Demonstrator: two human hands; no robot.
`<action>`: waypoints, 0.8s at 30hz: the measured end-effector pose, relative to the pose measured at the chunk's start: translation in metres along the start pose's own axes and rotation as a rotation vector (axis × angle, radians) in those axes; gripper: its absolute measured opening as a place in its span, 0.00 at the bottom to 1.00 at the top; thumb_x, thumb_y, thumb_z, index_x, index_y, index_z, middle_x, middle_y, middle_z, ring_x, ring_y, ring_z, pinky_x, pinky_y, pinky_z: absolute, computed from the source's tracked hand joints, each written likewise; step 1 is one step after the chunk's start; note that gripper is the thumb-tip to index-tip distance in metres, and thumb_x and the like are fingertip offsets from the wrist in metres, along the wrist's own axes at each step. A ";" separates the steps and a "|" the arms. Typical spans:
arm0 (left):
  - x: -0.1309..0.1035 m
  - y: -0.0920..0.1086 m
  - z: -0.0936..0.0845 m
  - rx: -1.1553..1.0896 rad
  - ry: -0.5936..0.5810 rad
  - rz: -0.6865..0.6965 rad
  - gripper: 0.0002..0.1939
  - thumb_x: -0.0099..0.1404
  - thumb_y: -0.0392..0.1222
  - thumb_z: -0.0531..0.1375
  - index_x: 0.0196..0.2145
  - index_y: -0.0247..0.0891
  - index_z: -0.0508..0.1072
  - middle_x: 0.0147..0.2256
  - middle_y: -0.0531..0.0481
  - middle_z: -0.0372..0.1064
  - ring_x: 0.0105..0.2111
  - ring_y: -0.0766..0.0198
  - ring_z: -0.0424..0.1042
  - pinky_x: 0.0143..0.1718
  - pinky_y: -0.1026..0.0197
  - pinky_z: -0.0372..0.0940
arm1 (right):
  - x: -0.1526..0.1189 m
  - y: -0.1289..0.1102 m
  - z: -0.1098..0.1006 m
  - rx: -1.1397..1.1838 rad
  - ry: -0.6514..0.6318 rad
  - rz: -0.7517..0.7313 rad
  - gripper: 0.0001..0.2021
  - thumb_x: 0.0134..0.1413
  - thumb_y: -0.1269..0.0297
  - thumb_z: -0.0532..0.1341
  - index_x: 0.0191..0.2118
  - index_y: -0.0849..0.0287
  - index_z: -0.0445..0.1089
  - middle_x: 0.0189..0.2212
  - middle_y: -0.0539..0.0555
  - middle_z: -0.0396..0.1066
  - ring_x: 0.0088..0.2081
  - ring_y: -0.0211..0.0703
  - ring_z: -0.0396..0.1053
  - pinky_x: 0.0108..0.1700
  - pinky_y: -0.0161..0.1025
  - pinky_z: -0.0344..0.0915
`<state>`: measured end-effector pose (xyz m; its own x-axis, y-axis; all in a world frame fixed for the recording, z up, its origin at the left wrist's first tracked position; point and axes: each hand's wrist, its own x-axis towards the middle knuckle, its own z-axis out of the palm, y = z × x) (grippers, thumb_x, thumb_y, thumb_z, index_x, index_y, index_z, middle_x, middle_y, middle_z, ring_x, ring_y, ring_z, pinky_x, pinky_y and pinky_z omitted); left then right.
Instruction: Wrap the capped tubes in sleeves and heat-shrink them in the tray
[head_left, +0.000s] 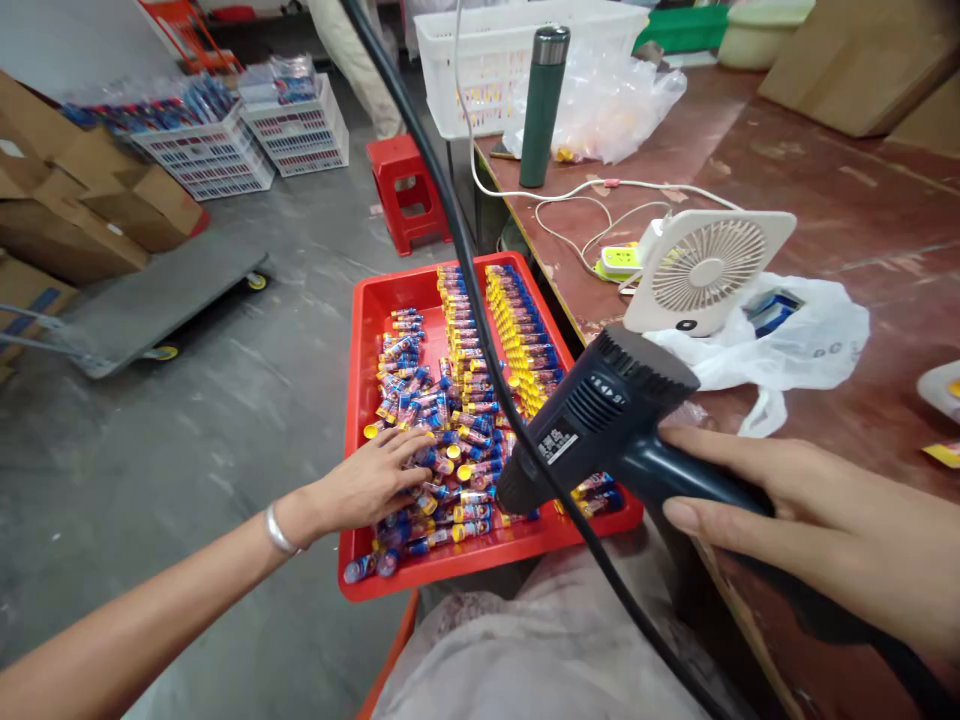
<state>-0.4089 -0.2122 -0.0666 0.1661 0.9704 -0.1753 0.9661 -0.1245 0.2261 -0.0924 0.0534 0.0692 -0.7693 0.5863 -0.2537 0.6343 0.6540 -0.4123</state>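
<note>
My right hand [832, 540] grips a dark blue heat gun [592, 410] by its handle, its nozzle pointing down over a red plastic tray [491, 572]. Many small tubes [465, 350] with blue and yellow ends and printed wrap fill the tray, some in rows, others in a loose heap. Fingers spread, my left hand [382, 475] rests on the heaped tubes at the tray's near left; what lies under its fingertips is partly hidden. A black cord [480, 290] hangs across the view in front of the tray.
The brown table [810, 230] on the right bears a white fan [709, 270], a green flask [544, 110], a power strip [621, 260], plastic bags and a white basket [480, 75]. A red stool [409, 195], a flat trolley [165, 300], crates and cartons stand on the floor. A person stands behind.
</note>
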 end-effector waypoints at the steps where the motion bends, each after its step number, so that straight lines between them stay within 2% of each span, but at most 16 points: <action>1: -0.004 -0.004 -0.001 -0.001 0.011 -0.013 0.14 0.64 0.40 0.60 0.48 0.44 0.73 0.63 0.41 0.55 0.62 0.45 0.55 0.63 0.39 0.50 | 0.000 -0.003 0.003 0.005 -0.046 -0.010 0.30 0.55 0.36 0.57 0.59 0.43 0.69 0.55 0.52 0.71 0.53 0.64 0.69 0.54 0.53 0.69; 4: -0.013 -0.013 -0.001 -0.005 0.045 -0.041 0.11 0.66 0.40 0.59 0.45 0.42 0.75 0.63 0.41 0.54 0.61 0.45 0.57 0.61 0.42 0.55 | 0.000 -0.015 0.008 0.052 -0.109 -0.069 0.30 0.58 0.36 0.52 0.60 0.45 0.67 0.56 0.54 0.70 0.54 0.65 0.69 0.54 0.57 0.69; 8: -0.020 -0.012 -0.003 -0.053 0.054 -0.044 0.13 0.66 0.37 0.58 0.47 0.43 0.74 0.64 0.41 0.53 0.60 0.46 0.58 0.59 0.44 0.58 | 0.003 -0.029 0.012 0.127 -0.142 -0.196 0.28 0.60 0.39 0.53 0.58 0.49 0.70 0.56 0.54 0.70 0.55 0.64 0.68 0.52 0.51 0.71; 12: -0.033 -0.010 -0.009 -0.123 0.071 -0.095 0.14 0.67 0.37 0.56 0.49 0.45 0.74 0.66 0.44 0.49 0.60 0.47 0.60 0.59 0.45 0.60 | 0.007 -0.041 0.013 0.161 -0.110 -0.111 0.31 0.58 0.38 0.53 0.60 0.51 0.68 0.59 0.54 0.66 0.59 0.64 0.63 0.53 0.51 0.70; 16: -0.053 -0.017 -0.013 -0.139 0.141 -0.217 0.15 0.70 0.41 0.53 0.52 0.45 0.71 0.64 0.43 0.52 0.60 0.50 0.60 0.59 0.46 0.61 | 0.007 -0.046 0.013 0.192 -0.102 -0.098 0.32 0.58 0.38 0.53 0.61 0.53 0.67 0.60 0.55 0.65 0.60 0.64 0.61 0.56 0.51 0.68; 18: -0.065 -0.022 -0.013 -0.142 0.177 -0.271 0.15 0.71 0.42 0.52 0.53 0.45 0.70 0.63 0.43 0.53 0.60 0.51 0.61 0.59 0.47 0.61 | 0.005 -0.041 0.013 0.152 -0.066 -0.109 0.31 0.58 0.38 0.53 0.60 0.49 0.67 0.59 0.52 0.67 0.56 0.64 0.66 0.57 0.54 0.66; 20: -0.075 -0.028 -0.013 -0.149 0.207 -0.313 0.15 0.71 0.43 0.52 0.53 0.45 0.70 0.64 0.44 0.54 0.59 0.52 0.62 0.58 0.48 0.62 | 0.002 -0.033 0.013 0.090 -0.009 -0.088 0.30 0.58 0.37 0.54 0.60 0.45 0.67 0.55 0.52 0.71 0.48 0.64 0.72 0.55 0.56 0.68; 24: -0.085 -0.042 -0.012 -0.148 0.275 -0.403 0.15 0.71 0.45 0.51 0.52 0.43 0.69 0.62 0.44 0.55 0.59 0.53 0.62 0.59 0.49 0.61 | 0.002 -0.027 0.008 0.034 0.095 -0.068 0.33 0.57 0.35 0.52 0.60 0.50 0.68 0.46 0.57 0.77 0.36 0.63 0.76 0.45 0.58 0.73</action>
<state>-0.4657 -0.2867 -0.0500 -0.2914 0.9563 -0.0224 0.9010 0.2823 0.3295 -0.1111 0.0329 0.0725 -0.7988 0.5849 -0.1408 0.5768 0.6778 -0.4559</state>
